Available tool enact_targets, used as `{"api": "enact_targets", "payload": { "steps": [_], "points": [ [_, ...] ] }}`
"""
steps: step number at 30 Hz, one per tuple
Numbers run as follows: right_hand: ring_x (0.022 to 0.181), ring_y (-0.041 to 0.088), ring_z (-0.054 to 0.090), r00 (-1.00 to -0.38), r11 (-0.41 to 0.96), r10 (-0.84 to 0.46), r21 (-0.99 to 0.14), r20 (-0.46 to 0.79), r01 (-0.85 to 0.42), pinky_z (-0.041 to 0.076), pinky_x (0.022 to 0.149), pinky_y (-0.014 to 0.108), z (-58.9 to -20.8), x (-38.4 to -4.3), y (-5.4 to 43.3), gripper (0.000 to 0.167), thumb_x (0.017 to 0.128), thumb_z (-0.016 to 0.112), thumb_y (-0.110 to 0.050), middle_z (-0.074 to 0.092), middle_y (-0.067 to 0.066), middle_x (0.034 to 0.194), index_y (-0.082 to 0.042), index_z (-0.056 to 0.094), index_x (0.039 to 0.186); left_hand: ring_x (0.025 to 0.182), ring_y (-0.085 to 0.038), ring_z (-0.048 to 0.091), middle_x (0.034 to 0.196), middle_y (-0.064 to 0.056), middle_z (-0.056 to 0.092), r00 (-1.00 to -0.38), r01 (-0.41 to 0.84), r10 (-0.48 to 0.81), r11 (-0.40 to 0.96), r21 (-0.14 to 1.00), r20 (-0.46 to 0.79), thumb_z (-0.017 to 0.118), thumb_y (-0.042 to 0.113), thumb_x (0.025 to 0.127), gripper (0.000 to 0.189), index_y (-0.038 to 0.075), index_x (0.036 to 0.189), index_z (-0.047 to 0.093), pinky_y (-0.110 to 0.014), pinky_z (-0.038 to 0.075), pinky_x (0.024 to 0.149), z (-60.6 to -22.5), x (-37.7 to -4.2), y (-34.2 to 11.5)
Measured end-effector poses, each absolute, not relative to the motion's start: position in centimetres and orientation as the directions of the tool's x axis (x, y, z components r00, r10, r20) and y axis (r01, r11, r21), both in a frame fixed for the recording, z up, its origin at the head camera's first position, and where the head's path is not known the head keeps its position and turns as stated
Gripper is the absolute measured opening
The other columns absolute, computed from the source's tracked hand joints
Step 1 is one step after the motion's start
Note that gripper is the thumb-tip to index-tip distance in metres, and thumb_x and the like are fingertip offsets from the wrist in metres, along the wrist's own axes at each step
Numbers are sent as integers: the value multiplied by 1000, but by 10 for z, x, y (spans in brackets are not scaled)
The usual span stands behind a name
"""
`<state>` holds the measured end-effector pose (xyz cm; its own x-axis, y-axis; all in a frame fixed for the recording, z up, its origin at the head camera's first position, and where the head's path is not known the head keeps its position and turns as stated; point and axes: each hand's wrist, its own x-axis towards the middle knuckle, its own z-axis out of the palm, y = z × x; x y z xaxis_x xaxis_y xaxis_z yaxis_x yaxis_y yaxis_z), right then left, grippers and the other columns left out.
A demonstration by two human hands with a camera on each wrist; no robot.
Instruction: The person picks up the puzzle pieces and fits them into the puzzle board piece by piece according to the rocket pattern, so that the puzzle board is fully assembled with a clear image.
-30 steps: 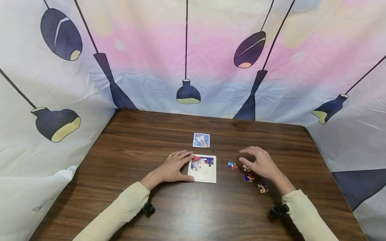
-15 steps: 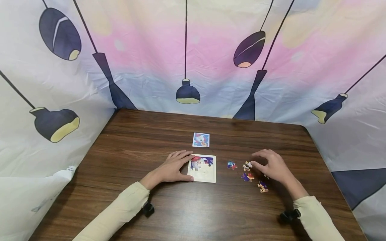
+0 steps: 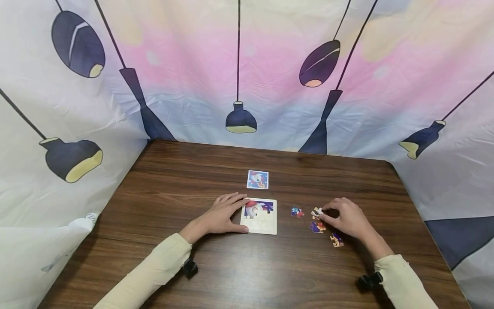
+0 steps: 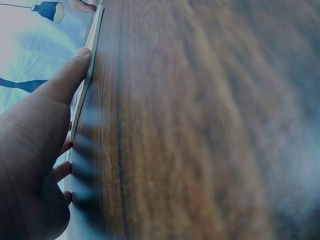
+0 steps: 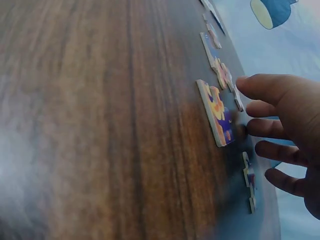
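Note:
Spread along the left side of a puzzle board (image 3: 259, 225), my left hand (image 3: 224, 213) rests with fingertips at its upper left corner and the thumb (image 4: 82, 52) at its lower left edge. Picture pieces fill the board's upper part; below them the pale base shows. My right hand (image 3: 345, 217) pinches the right edge of a white puzzle piece (image 3: 316, 212) between thumb and index finger, the piece lying flat. A purple and orange piece (image 3: 317, 227) lies just in front of it. Under the right hand, another piece (image 5: 249, 180) is hidden from the head view.
A blue and red piece (image 3: 296, 212) lies between the board and the white piece. Nearer the person is a purple and yellow piece (image 3: 336, 240). Behind the board lies a small picture card (image 3: 257, 179). Printed cloth (image 3: 200, 86) hangs around the wooden table (image 3: 185, 167).
My right hand first moves right, off the pieces, then comes back slightly, its thumb and index finger closing at the white piece. My left hand and the board stay in place.

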<state>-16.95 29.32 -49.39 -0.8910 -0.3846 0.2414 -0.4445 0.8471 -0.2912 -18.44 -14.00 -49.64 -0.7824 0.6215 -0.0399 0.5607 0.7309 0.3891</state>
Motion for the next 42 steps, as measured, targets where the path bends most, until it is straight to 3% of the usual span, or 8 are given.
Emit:
{"api": "enact_targets", "payload": {
  "steps": [10,16,26,33,42],
  "points": [
    [90,26,65,-901,864,-377,-268,215,-426,55,77,51,-494,-175,291,28,87,82,-39,70,0,94,-13,82,99,154,-33,22,166,-2,32,-783,552,620,731,401,-51,67,73,84,95,22,160,39,-62,18,119,-496,-183,-140],
    [97,29,66,-907,858,-381,-296,182,-420,54,83,54,-490,-180,294,30,92,77,-37,72,3,101,-12,80,108,154,-33,22,166,-3,31,-785,547,617,732,406,-55,68,72,85,95,21,160,39,-62,18,120,-494,-181,-139],
    [101,30,64,-913,856,-386,-315,134,-409,53,85,56,-488,-183,299,39,87,81,-45,68,4,107,-13,79,110,155,-32,21,166,-2,31,-786,547,615,736,399,-56,68,72,84,96,22,160,38,-62,17,120,-495,-183,-138],
    [97,24,63,-910,846,-393,-338,129,-413,54,81,52,-490,-184,299,30,86,83,-39,68,0,104,-16,80,106,155,-32,21,166,-1,31,-786,550,616,735,395,-52,68,72,84,96,21,160,38,-61,16,121,-496,-183,-138],
    [102,27,64,-895,835,-421,-323,150,-446,54,86,54,-490,-185,293,24,86,83,-34,71,2,105,-15,80,100,155,-31,21,167,-1,30,-790,541,610,742,395,-62,67,73,85,96,22,160,37,-62,17,120,-495,-183,-140]
  ]
}}
